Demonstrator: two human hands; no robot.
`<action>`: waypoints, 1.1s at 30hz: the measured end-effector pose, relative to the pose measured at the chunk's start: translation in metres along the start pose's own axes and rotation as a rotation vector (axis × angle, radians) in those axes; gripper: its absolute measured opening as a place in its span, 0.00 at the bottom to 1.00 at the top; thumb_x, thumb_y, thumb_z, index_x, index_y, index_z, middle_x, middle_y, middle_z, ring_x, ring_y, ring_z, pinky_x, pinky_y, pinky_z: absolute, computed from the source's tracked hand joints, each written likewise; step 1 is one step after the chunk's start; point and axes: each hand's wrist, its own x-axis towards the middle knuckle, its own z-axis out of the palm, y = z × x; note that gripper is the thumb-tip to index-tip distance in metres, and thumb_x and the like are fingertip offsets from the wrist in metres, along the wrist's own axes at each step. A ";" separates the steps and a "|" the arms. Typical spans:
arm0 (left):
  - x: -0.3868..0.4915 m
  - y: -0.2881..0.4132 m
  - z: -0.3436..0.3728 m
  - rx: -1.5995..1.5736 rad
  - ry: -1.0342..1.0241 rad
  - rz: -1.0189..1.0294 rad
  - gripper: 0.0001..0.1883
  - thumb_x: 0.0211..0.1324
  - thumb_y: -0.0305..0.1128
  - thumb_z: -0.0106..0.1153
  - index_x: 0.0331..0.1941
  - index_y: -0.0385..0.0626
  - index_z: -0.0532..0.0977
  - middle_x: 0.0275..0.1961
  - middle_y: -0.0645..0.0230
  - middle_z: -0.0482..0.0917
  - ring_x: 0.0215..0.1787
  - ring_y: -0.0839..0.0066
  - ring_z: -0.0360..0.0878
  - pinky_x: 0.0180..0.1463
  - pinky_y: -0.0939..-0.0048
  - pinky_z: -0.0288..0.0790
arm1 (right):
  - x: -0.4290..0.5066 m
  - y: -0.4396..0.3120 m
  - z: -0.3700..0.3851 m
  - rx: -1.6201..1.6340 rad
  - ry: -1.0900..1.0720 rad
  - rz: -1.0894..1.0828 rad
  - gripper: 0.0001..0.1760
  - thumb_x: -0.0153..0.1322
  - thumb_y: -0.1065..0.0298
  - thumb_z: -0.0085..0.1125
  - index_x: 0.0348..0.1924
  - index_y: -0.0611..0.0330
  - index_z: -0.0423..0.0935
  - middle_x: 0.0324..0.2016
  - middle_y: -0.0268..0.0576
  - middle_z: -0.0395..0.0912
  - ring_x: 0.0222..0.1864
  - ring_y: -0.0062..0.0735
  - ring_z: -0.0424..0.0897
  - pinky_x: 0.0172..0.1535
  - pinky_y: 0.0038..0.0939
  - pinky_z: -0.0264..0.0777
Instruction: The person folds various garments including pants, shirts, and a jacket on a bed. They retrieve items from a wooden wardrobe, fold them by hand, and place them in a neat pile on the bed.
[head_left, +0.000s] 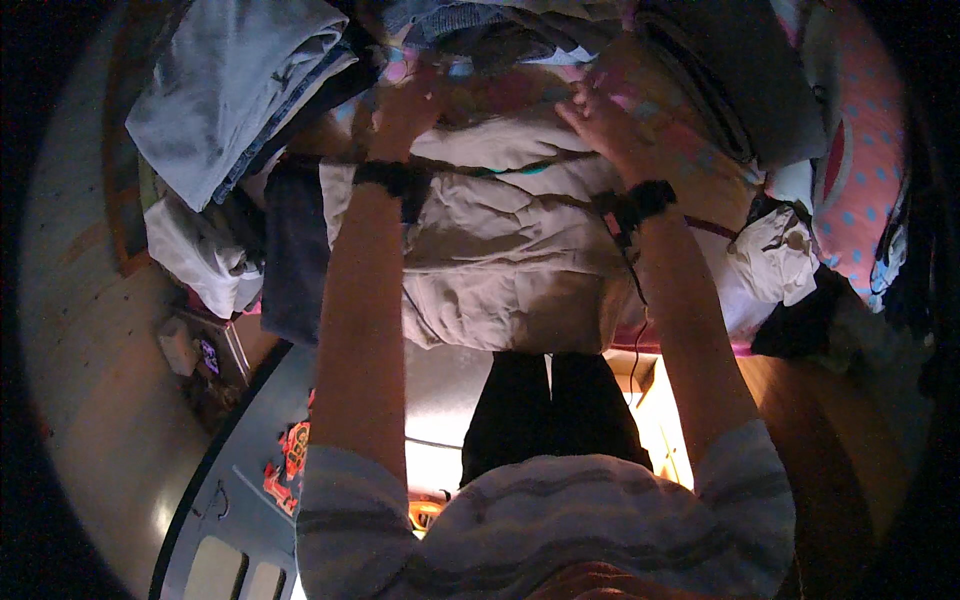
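Observation:
A rumpled beige garment (517, 225) lies spread in front of me, its near edge hanging over the front of the bed-like surface. My left hand (409, 109) is at its far left edge; the fingers are dim, and whether they grip cloth cannot be made out. At the far right side, my right hand (600, 120) has its fingers apart and slightly bent, with nothing visible in them. Both wrists wear dark bands. Under the garment's left side is a dark folded cloth (292, 255). Beyond the hands shows a multicoloured patterned cover (502, 90).
Folded blue jeans (240, 90) are stacked at the far left, above a white cloth (202, 247). Dark folded clothing (742, 82) sits at the far right, beside a pink dotted item (862, 172). A crumpled cream cloth (776, 255) lies right. A thin cable (636, 360) hangs beside my right forearm.

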 end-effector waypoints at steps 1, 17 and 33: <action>-0.001 0.000 0.011 0.038 0.003 -0.004 0.23 0.56 0.46 0.56 0.57 0.56 0.73 0.46 0.54 0.81 0.43 0.50 0.80 0.48 0.50 0.75 | 0.008 -0.009 -0.002 0.118 -0.191 0.146 0.18 0.67 0.57 0.60 0.48 0.53 0.79 0.36 0.37 0.81 0.42 0.38 0.80 0.39 0.39 0.75; -0.119 0.109 -0.134 -0.922 0.245 -0.436 0.12 0.53 0.17 0.60 0.42 0.42 0.75 0.42 0.69 0.79 0.36 0.79 0.76 0.38 0.78 0.72 | 0.025 -0.032 -0.020 0.204 -0.323 -0.024 0.13 0.68 0.61 0.60 0.42 0.55 0.80 0.35 0.38 0.81 0.41 0.31 0.78 0.46 0.34 0.72; -0.140 0.126 -0.151 -1.784 0.483 -1.214 0.07 0.65 0.36 0.53 0.40 0.47 0.75 0.33 0.81 0.73 0.33 0.86 0.66 0.36 0.79 0.60 | -0.009 -0.099 -0.065 0.734 -0.829 0.200 0.15 0.68 0.64 0.58 0.44 0.62 0.79 0.38 0.34 0.81 0.38 0.23 0.77 0.42 0.27 0.71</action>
